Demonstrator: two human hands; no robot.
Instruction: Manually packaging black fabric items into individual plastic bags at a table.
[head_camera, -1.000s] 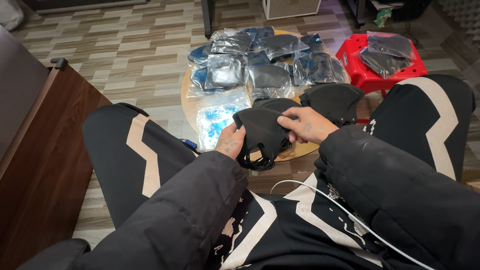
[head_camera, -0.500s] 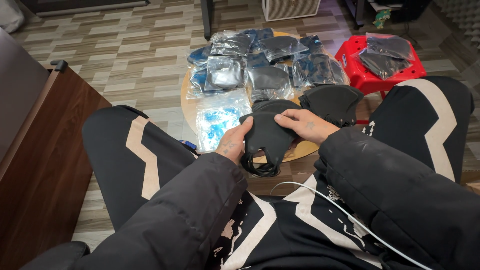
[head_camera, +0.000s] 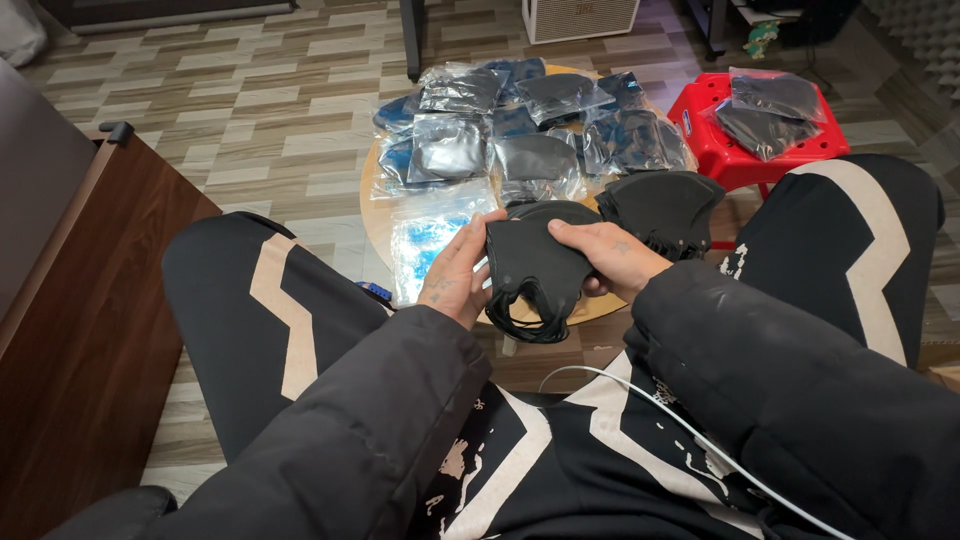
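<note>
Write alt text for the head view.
Both hands, left hand and right hand, hold a stack of black face masks above a round wooden table piled with bagged masks; a red stool stands beside it.

Left hand (head_camera: 455, 275): grips masks (head_camera: 535, 265), left edge.
Right hand (head_camera: 605, 258): grips masks, right edge.
Table (head_camera: 372, 215): holds bagged masks (head_camera: 530, 130).
</note>
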